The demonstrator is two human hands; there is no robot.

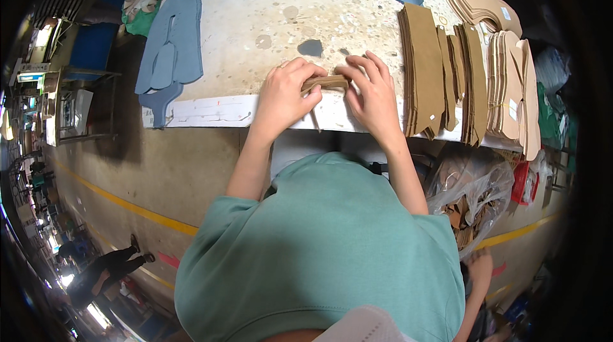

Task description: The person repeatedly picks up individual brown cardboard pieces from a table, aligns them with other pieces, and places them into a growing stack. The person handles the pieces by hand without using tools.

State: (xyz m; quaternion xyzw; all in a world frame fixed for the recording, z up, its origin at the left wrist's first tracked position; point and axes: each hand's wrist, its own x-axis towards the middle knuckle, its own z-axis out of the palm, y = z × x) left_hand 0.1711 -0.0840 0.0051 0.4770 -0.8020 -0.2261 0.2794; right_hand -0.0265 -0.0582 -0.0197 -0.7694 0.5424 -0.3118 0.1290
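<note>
My left hand [286, 96] grips the left end of a small stack of brown cut pieces [329, 81], its fingers curled over the top and thumb at the near side. At the other end my right hand [371, 94] holds the same stack, its fingers bent and partly raised. Both hands are at the table's near edge. A thin brown strip [316, 121] shows below the stack, against the white edge; whether it joins the stack I cannot tell. The palms hide the stack's ends.
Tall stacks of brown pieces [421, 67] stand right of my hands, with beige stacks [504, 87] beyond. Blue-grey cut pieces [172, 48] lie at the left of the worn table [249, 16]. Under its right side hangs a clear plastic bag [472, 195] of scraps. Another person's arm [476, 284] shows lower right.
</note>
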